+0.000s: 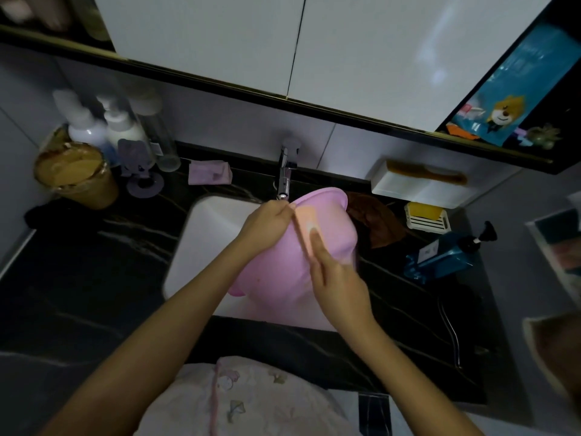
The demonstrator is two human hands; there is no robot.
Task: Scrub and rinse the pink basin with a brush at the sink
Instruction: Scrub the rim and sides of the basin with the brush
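The pink basin is tipped on its side over the white sink, its rim up near the chrome tap. My left hand grips the basin's upper rim just below the tap spout. My right hand holds an orange brush against the basin's outer wall, forefinger laid along the brush's back. The bristles are hidden against the basin. Whether water runs from the tap cannot be made out.
Black marble counter surrounds the sink. Bottles, a brown cup and a pink cloth stand at the back left. A brown cloth, soap dish, blue pump bottle and white box sit at the right.
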